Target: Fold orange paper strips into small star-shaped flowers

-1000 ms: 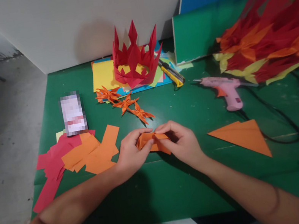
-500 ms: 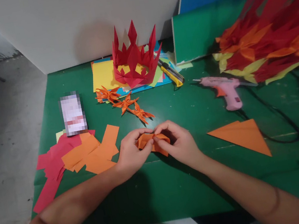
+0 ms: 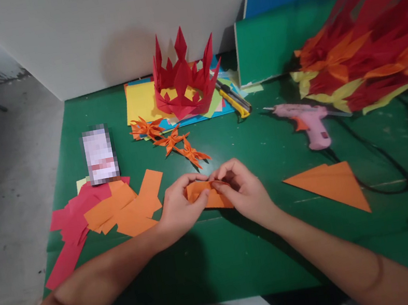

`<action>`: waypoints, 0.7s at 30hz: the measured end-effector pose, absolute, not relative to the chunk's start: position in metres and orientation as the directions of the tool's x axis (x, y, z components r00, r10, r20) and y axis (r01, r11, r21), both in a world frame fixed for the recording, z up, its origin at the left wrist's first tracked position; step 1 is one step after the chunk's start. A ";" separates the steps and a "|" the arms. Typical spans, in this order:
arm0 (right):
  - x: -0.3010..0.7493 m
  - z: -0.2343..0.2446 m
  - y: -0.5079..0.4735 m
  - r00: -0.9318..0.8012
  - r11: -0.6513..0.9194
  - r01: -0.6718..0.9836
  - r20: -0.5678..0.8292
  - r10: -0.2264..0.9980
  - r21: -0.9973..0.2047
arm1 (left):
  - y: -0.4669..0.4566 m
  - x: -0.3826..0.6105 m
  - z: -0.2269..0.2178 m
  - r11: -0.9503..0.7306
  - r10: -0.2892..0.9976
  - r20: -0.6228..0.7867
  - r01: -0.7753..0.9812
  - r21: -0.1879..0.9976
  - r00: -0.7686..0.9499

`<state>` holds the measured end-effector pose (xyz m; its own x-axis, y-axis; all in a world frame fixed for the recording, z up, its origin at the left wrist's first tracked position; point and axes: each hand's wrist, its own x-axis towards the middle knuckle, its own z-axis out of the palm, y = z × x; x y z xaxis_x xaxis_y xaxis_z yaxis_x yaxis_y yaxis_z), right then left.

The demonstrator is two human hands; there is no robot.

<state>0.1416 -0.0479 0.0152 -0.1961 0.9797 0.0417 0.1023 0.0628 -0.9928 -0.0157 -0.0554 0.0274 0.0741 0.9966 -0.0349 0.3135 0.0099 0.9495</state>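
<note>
A small folded piece of orange paper (image 3: 207,196) lies low over the green table (image 3: 215,261), pinched between both hands. My left hand (image 3: 178,207) grips its left end with thumb and fingers closed. My right hand (image 3: 245,192) pinches its right end, fingertips curled onto the top fold. Just beyond my hands lie three finished orange folded shapes (image 3: 172,139) in a row. A flat orange paper triangle (image 3: 332,185) rests to the right of my right hand.
A heap of red and orange paper pieces (image 3: 108,214) lies left, with a phone (image 3: 100,155) behind it. At the back stand a red paper crown (image 3: 185,79) on coloured sheets and a yellow utility knife (image 3: 234,100). A pink glue gun (image 3: 307,123) and its cord lie right, by a large red-orange paper piece (image 3: 371,49).
My fingers have shifted slightly on the orange paper, pressing its top fold flatter. The hands stay in the same place on the table.
</note>
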 end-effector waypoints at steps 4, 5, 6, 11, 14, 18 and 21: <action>0.144 0.016 -0.047 -0.216 0.176 0.131 0.146 0.966 -0.976 | -0.054 -0.016 0.026 0.015 1.000 -0.020 0.235 0.972 0.021; 0.145 0.017 -0.047 -0.209 0.241 0.152 0.207 0.956 -0.959 | -0.054 -0.017 0.026 0.043 0.999 -0.045 0.197 0.979 0.008; 0.147 0.018 -0.046 -0.201 0.317 0.197 0.279 0.939 -0.928 | -0.053 -0.017 0.026 0.081 0.997 -0.082 0.151 0.985 -0.002; 0.154 0.027 -0.045 -0.317 0.585 0.549 0.499 0.806 -0.596 | -0.051 -0.017 0.026 0.197 0.980 -0.198 -0.049 0.979 -0.015; 0.153 0.029 -0.045 -0.348 0.598 0.644 0.514 0.784 -0.477 | -0.051 -0.017 0.027 0.162 0.984 -0.164 -0.035 0.986 -0.070; 0.151 0.028 -0.045 -0.305 0.558 0.702 0.521 0.797 -0.442 | -0.051 -0.017 0.027 0.138 0.985 -0.137 0.004 0.990 -0.103; 0.150 0.026 -0.046 -0.267 0.516 0.719 0.500 0.824 -0.466 | -0.052 -0.016 0.024 0.170 0.980 -0.175 -0.060 0.984 -0.090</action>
